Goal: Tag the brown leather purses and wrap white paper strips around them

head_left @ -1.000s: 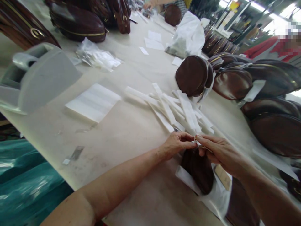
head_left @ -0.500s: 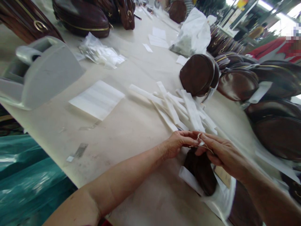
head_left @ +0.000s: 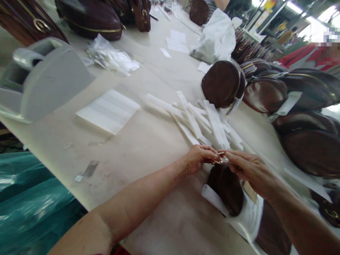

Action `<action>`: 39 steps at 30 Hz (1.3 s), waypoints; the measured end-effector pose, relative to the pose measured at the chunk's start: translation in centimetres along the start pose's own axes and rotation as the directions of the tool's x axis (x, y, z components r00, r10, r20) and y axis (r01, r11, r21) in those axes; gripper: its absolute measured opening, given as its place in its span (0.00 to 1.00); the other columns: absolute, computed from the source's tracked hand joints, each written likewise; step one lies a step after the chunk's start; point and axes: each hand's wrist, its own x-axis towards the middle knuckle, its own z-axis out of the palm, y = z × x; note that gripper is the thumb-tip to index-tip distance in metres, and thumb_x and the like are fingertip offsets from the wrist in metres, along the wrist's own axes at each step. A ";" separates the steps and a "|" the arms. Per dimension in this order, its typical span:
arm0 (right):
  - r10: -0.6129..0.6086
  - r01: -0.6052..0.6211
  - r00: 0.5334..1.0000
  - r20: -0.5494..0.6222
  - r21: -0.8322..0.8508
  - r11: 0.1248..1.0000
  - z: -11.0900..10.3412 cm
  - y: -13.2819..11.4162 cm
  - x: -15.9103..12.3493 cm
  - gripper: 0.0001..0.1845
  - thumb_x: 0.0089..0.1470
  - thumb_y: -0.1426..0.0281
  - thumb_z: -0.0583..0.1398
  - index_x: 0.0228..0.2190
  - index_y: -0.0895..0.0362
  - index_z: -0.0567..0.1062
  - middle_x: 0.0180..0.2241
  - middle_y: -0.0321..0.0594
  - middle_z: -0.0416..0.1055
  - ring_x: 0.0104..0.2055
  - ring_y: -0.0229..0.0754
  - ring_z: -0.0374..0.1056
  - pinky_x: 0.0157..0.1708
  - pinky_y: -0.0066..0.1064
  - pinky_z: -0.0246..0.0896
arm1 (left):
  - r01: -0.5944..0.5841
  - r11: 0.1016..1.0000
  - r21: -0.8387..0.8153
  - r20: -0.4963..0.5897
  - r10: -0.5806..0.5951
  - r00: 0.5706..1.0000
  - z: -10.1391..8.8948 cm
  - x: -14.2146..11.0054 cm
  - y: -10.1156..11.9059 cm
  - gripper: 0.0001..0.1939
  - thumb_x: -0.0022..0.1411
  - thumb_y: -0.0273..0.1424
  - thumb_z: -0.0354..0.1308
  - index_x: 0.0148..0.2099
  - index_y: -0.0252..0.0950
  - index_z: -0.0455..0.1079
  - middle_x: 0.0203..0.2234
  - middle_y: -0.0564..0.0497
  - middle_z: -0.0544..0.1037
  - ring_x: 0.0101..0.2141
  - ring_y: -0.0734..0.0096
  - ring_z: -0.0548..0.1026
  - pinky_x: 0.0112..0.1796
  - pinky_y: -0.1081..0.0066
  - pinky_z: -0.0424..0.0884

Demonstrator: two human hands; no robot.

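Note:
My left hand (head_left: 198,159) and my right hand (head_left: 248,170) meet fingertip to fingertip over a small dark brown leather pouch (head_left: 225,187) lying on the beige table (head_left: 148,148). Both hands pinch a small gold metal piece (head_left: 221,161) at the pouch's top end. White paper (head_left: 245,216) lies wrapped under the pouch. A loose pile of white foam strips (head_left: 202,122) lies just beyond my fingers.
A grey tape dispenser (head_left: 45,79) stands at the left. A flat stack of white sheets (head_left: 107,110) lies in the middle. Several brown leather bags (head_left: 265,94) line the right side and far end, with a white plastic bag (head_left: 216,37) among them. A person in red is at far right.
My fingers have drawn closer together on the small gold piece, and the thin loop seen earlier between them is no longer raised. The view shifted slightly.

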 end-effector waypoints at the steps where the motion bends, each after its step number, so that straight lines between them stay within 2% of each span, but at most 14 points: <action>1: -0.008 0.008 1.000 -0.003 -0.017 1.000 0.0 0.0 0.0 0.22 0.49 0.51 0.57 0.21 0.58 0.71 0.15 0.31 0.56 0.17 0.29 0.47 0.15 0.24 0.40 | -0.002 1.000 0.003 0.000 0.002 1.000 -0.1 0.1 0.0 0.10 0.31 0.26 0.64 0.22 0.31 0.69 0.19 0.53 0.73 0.24 0.75 0.71 0.34 0.70 0.64; 4: -0.019 0.019 1.000 -0.004 -0.040 0.999 0.0 -0.1 0.0 0.25 0.48 0.49 0.57 0.16 0.57 0.65 0.15 0.31 0.54 0.17 0.30 0.47 0.16 0.24 0.40 | -0.011 1.000 0.012 0.003 0.011 1.000 -0.2 0.2 0.1 0.10 0.32 0.27 0.64 0.23 0.30 0.68 0.21 0.51 0.74 0.25 0.74 0.71 0.33 0.69 0.65; 7: -0.021 0.019 1.000 -0.021 -0.052 0.998 0.0 0.0 0.1 0.26 0.45 0.48 0.57 0.15 0.57 0.64 0.14 0.30 0.53 0.16 0.30 0.46 0.16 0.25 0.40 | -0.018 1.000 0.023 0.001 0.018 1.000 -0.2 0.2 0.1 0.10 0.32 0.27 0.63 0.23 0.30 0.69 0.21 0.51 0.74 0.25 0.73 0.71 0.32 0.70 0.65; 17: 0.025 -0.024 0.999 -0.026 0.027 0.999 -0.1 0.8 0.4 0.24 0.44 0.48 0.60 0.21 0.57 0.69 0.15 0.29 0.54 0.16 0.28 0.45 0.15 0.24 0.36 | -0.035 0.999 0.021 -0.038 0.035 0.999 -0.4 0.4 -0.1 0.06 0.35 0.24 0.60 0.22 0.31 0.66 0.21 0.51 0.74 0.24 0.75 0.71 0.30 0.73 0.64; 26: 0.043 -0.035 0.990 -0.133 0.060 0.998 0.3 0.8 0.4 0.24 0.42 0.49 0.62 0.28 0.58 0.73 0.14 0.28 0.55 0.15 0.28 0.46 0.14 0.22 0.38 | -0.011 1.000 0.029 -0.031 0.012 0.999 -0.1 0.3 0.1 0.04 0.35 0.22 0.58 0.21 0.30 0.66 0.20 0.50 0.74 0.24 0.74 0.72 0.30 0.72 0.66; 32: -0.063 0.077 0.984 -0.167 0.078 0.994 0.6 0.6 0.2 0.21 0.35 0.54 0.67 0.28 0.57 0.76 0.20 0.34 0.66 0.22 0.33 0.58 0.21 0.25 0.52 | -0.023 0.999 0.028 -0.039 0.024 0.999 -0.1 0.3 0.1 0.04 0.35 0.23 0.58 0.21 0.30 0.67 0.21 0.51 0.73 0.23 0.76 0.71 0.28 0.73 0.65; 35: -0.133 0.132 0.971 -0.199 -0.019 0.991 0.6 1.0 0.4 0.19 0.33 0.56 0.68 0.28 0.56 0.78 0.18 0.31 0.61 0.21 0.33 0.55 0.21 0.26 0.49 | -0.031 0.999 0.032 -0.035 0.033 0.999 -0.1 0.3 0.0 0.05 0.34 0.23 0.59 0.20 0.30 0.67 0.21 0.52 0.73 0.22 0.77 0.70 0.28 0.74 0.65; 37: -0.212 0.185 0.949 -0.233 -0.133 0.974 0.6 1.5 0.6 0.18 0.36 0.56 0.67 0.28 0.55 0.79 0.16 0.30 0.56 0.20 0.33 0.52 0.20 0.27 0.46 | -0.035 0.999 0.042 -0.028 0.036 0.999 -0.2 0.4 -0.2 0.06 0.33 0.24 0.60 0.20 0.31 0.67 0.19 0.53 0.73 0.21 0.77 0.69 0.27 0.74 0.65; 39: -0.299 0.238 0.923 -0.242 -0.252 0.938 0.5 1.9 0.7 0.18 0.39 0.55 0.65 0.29 0.55 0.80 0.17 0.30 0.56 0.20 0.34 0.53 0.21 0.28 0.47 | -0.040 0.998 0.057 -0.019 0.041 0.999 -0.2 0.5 -0.3 0.07 0.32 0.25 0.61 0.21 0.31 0.68 0.18 0.54 0.72 0.21 0.77 0.68 0.27 0.74 0.65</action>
